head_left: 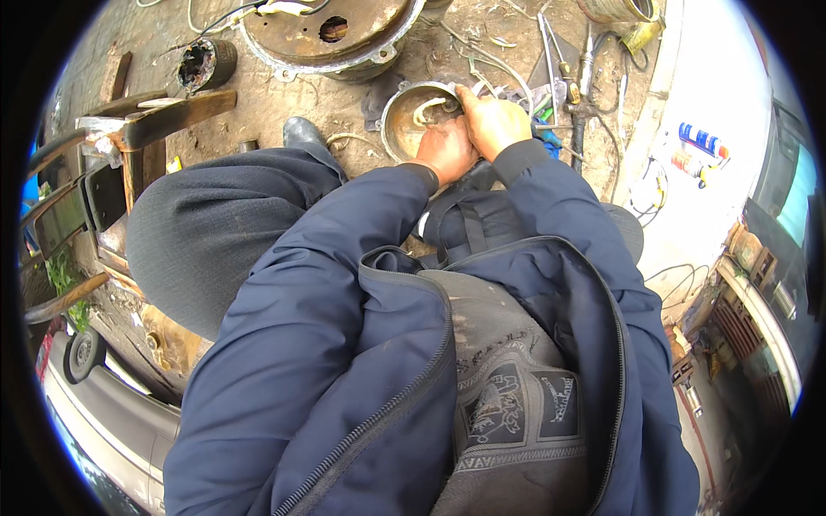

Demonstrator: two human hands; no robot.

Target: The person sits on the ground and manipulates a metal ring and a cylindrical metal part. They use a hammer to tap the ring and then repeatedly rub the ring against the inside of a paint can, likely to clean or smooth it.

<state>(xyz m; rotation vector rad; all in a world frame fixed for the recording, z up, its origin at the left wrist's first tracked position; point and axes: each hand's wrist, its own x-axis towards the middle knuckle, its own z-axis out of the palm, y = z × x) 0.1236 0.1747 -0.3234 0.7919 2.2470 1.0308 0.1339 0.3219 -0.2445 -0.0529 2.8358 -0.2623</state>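
Observation:
A round, bowl-shaped metal housing [397,129] with small lugs on its rim is tilted in front of me, between my knees. A pale looped cord [424,110] shows inside it. My left hand [447,150] is curled at the near side of the housing, its fingertips reaching inside; what they pinch is hidden. My right hand [496,125] grips the right side of the rim, one finger lying along the edge. Both hands touch each other.
A large rusty round casing [318,34] with a hole lies ahead. Left of it stands a dark cylinder [206,65], near a wooden chair [172,120]. A hammer [580,112], wires and hand tools litter the ground at right. A blue tube [704,139] lies on the pale slab.

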